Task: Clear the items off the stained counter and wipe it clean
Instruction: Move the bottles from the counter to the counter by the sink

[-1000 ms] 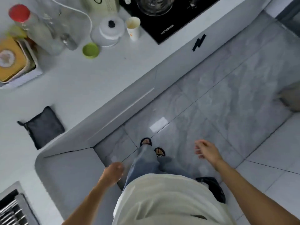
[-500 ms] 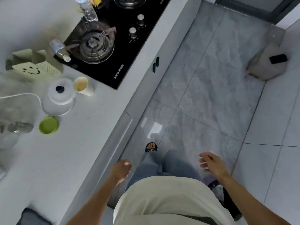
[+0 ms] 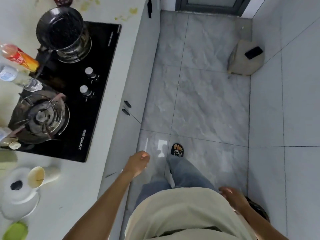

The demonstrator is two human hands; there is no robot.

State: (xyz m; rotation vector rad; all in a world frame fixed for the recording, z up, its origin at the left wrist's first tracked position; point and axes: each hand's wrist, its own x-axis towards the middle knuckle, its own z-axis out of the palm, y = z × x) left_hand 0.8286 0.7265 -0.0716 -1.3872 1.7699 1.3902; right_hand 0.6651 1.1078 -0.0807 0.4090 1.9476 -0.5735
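Note:
The white counter (image 3: 74, 193) runs along the left, with yellow-green stains (image 3: 129, 13) at its far end beyond the hob. On it near me stand a paper cup (image 3: 37, 177), a white lidded pot (image 3: 19, 194) and a green lid (image 3: 15, 231). My left hand (image 3: 138, 163) hangs beside the counter's front edge with loosely curled fingers and holds nothing. My right hand (image 3: 232, 196) hangs at my right hip, relaxed, also holding nothing.
A black gas hob (image 3: 72, 104) carries a black pot (image 3: 62, 32) on its far burner. Bottles (image 3: 19, 58) lie along its left side. A beige stool (image 3: 245, 58) with a dark phone on it stands on the grey tiled floor.
I have walked along the counter toward the hob; the view swung so the hob, the black pot and the far stains come into sight. Both hands stay hanging and hold nothing.

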